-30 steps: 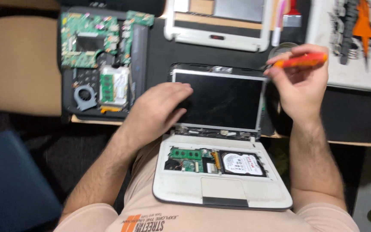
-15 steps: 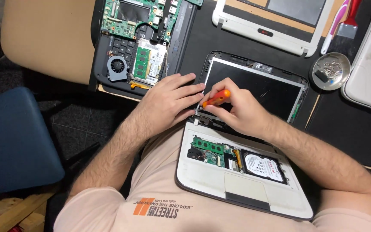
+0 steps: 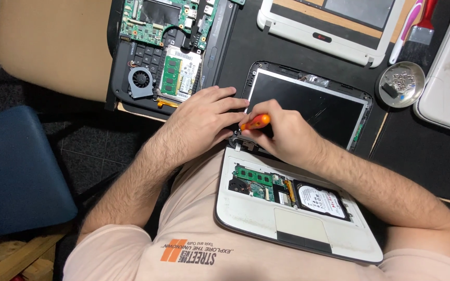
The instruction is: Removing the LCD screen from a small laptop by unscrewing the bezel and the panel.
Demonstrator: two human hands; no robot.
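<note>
At the far left a blue seat stands low beside the dark tabletop. Next, on the tabletop, lies an opened black laptop with a green board, a small fan and a memory card in view. The left hand lies flat, palm down, just right of it; its fingers reach to the left edge of the screen and hold nothing, so its grip is released. The right hand is clenched around an orange screwdriver, at the lower left corner of the screen, near the hinge. This hand hides the tip of the tool. The white laptop base rests on the person's lap, with green board and round disk uncovered. Further right stand a white frame, a red brush and a small metal dish with screws.
</note>
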